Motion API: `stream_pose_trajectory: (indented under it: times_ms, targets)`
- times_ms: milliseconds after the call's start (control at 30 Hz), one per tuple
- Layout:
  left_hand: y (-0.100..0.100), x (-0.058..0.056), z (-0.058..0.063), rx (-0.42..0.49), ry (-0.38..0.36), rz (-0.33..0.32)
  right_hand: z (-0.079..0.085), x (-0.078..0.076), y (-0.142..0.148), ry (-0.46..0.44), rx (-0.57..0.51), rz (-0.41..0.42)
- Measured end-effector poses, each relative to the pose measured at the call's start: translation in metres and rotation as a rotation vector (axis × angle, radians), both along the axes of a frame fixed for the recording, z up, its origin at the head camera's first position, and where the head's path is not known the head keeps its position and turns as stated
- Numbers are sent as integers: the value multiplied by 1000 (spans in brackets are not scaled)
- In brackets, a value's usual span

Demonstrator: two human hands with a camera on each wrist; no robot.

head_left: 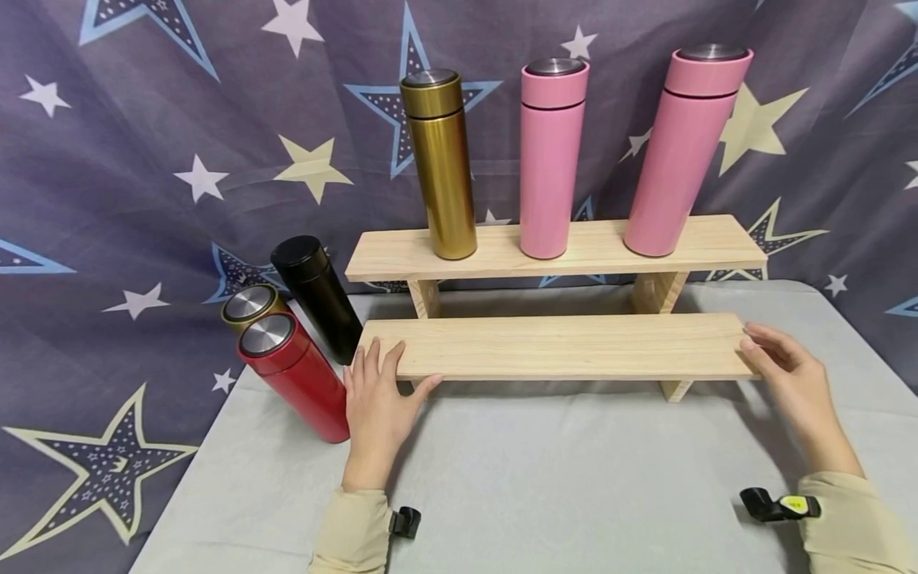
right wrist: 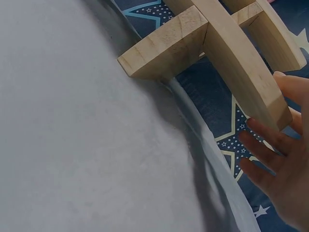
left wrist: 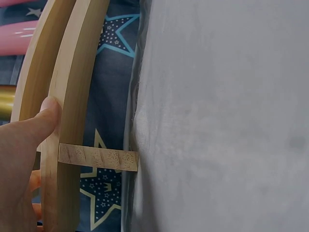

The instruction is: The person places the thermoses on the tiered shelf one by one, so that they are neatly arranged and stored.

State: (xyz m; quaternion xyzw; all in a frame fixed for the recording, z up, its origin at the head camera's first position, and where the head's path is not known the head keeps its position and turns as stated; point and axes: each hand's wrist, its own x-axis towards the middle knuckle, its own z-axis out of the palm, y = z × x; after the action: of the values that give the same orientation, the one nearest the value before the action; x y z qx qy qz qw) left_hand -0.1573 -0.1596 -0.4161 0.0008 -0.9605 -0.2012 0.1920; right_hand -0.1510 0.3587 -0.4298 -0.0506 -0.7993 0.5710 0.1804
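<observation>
A low two-tier wooden shelf [head_left: 555,347] stands on the grey cloth. My left hand [head_left: 378,414] rests on the left end of its lower board, fingers spread over the top and thumb along the front edge. At the right end of that board is my right hand [head_left: 792,387]. The right wrist view shows its fingers [right wrist: 263,154] extended and spread beside the board's end [right wrist: 270,104], with the thumb close to the upper side. On the upper board stand a gold thermos bottle [head_left: 448,183] and two pink thermos bottles [head_left: 548,171], [head_left: 681,167].
Left of the shelf stand a red thermos bottle [head_left: 304,387], a black one [head_left: 323,303] and a gold one [head_left: 249,301] mostly hidden behind the red. A star-patterned curtain [head_left: 179,143] hangs behind the cloth-covered table [head_left: 559,494].
</observation>
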Motion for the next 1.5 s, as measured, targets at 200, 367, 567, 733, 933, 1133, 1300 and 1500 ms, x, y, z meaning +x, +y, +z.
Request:
stream_pose_trajectory:
  times_ms: [200, 367, 567, 733, 933, 1133, 1300, 1500]
  targets:
    - [1, -1, 0, 2, -9, -4, -3, -1, 0, -12, 34, 5]
    - [1, -1, -1, 2, 27, -11, -6, 0, -2, -22, 44, -5]
    - [-2, 1, 2, -1, 57, -10, -10, -4, -6, -18, -71, -6]
    - [-1, 3, 6, 20, 65, -21, -10, -5, -7, -46, -74, -26]
    - [4, 5, 13, 89, 124, -37, -11, -4, -6, -63, -27, -54]
    - [9, 9, 20, 153, 254, -43, -14, -2, -7, -78, -4, -69]
    - [11, 14, 23, 162, 290, -59, -14, -1, -9, -87, -2, -88]
    - [12, 29, 35, 152, 275, -69, -12, -3, -8, -118, 5, -108]
